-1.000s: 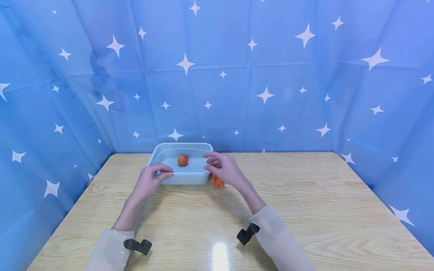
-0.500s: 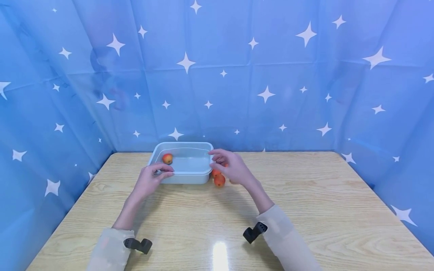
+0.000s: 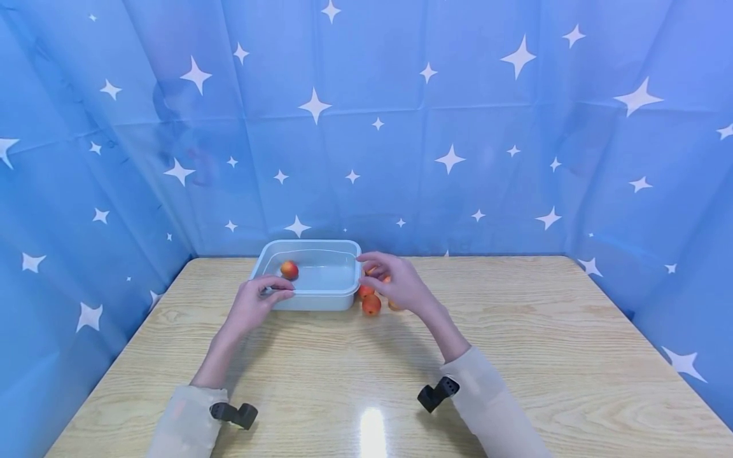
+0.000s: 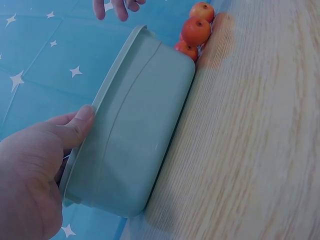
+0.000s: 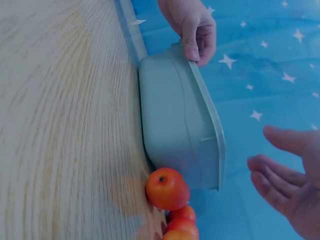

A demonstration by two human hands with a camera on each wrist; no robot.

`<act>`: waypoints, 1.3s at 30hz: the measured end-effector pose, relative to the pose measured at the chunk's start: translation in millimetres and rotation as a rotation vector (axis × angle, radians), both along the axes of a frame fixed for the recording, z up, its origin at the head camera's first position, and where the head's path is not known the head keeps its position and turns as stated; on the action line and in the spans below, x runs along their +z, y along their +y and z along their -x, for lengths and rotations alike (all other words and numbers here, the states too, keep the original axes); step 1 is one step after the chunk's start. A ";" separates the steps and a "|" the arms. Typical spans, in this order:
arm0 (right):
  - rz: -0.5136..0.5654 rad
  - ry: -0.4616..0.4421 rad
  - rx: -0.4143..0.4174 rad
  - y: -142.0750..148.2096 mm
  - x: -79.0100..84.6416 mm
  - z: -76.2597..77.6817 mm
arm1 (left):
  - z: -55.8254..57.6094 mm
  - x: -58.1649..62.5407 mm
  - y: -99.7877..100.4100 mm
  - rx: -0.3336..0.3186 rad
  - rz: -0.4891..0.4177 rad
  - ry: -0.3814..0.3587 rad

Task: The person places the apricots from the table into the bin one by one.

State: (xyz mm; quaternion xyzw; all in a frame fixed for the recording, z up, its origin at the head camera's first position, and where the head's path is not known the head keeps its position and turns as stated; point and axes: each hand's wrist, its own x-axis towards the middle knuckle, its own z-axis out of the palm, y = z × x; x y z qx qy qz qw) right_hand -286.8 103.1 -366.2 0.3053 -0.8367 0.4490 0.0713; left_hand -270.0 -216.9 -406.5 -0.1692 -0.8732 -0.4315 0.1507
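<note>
At left, pinches the near-left rim of the pale box (image 3: 315,301) with the left hand (image 3: 258,301). Stands on the table (image 3: 544,324), opening upward, long axis left to right; contains one apple (image 3: 289,270) toward its left end. At right, shows the right hand (image 3: 399,282) grasping nothing, thumb spread from fingers, near loose apples (image 3: 371,305). Judged a loading step; likely calls next for gripping one.
</note>
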 end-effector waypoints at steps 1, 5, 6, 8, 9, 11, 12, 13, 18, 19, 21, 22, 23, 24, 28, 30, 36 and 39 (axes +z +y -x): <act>-0.001 0.001 0.004 0.9 -0.1 0.0 | 0.0 -0.1 0.0 0.001 0.001 0.000; -0.018 0.022 0.011 6.1 -1.3 0.2 | -0.2 -0.2 0.2 -0.001 0.000 0.000; -0.020 0.027 0.013 7.6 -1.6 0.2 | -0.3 -0.3 0.2 -0.001 0.000 -0.001; -0.027 0.041 0.015 10.5 -2.1 0.1 | -0.4 -0.3 0.1 -0.002 -0.002 -0.003; -0.029 0.045 0.016 11.8 -2.2 -0.1 | -0.4 -0.4 -0.1 -0.003 -0.004 -0.002; -0.033 0.054 0.019 14.2 -2.6 -0.4 | -0.3 -0.4 -0.1 -0.007 -0.007 0.002; -0.031 0.054 0.021 15.4 -2.8 -0.7 | -0.4 -0.4 -0.1 -0.008 -0.007 0.002; -0.034 0.052 0.022 16.4 -3.2 -0.9 | -0.5 -0.4 -0.2 -0.009 -0.008 0.004; -0.052 0.027 0.020 21.6 -6.4 -0.6 | -0.8 -0.6 -0.6 -0.007 -0.005 0.007; -0.057 0.024 0.020 22.9 -7.3 -0.2 | -0.8 -0.7 -0.6 -0.007 -0.005 0.006; -0.060 0.017 0.019 25.3 -8.5 0.9 | -0.8 -1.0 -0.5 -0.006 -0.003 -0.001; -0.062 0.014 0.018 26.4 -9.0 1.5 | -0.7 -1.2 -0.4 -0.007 -0.004 -0.005; -0.064 0.012 0.018 27.9 -9.8 2.4 | -0.7 -1.4 -0.3 -0.007 -0.004 -0.009; -0.067 0.008 0.017 29.2 -10.4 3.2 | -0.9 -1.5 -0.1 -0.006 -0.005 -0.014; -0.096 -0.031 -0.013 34.6 -12.1 6.0 | -1.5 -1.7 0.0 -0.006 -0.007 -0.020; -0.108 -0.059 -0.034 37.6 -12.9 7.0 | -1.6 -1.6 -0.1 -0.007 -0.008 -0.020; -0.134 -0.091 -0.048 46.1 -18.3 11.9 | -1.4 -1.8 -0.6 -0.014 -0.014 -0.014; -0.159 -0.098 -0.053 50.0 -21.4 14.7 | -1.9 -1.6 -0.3 -0.014 -0.014 -0.016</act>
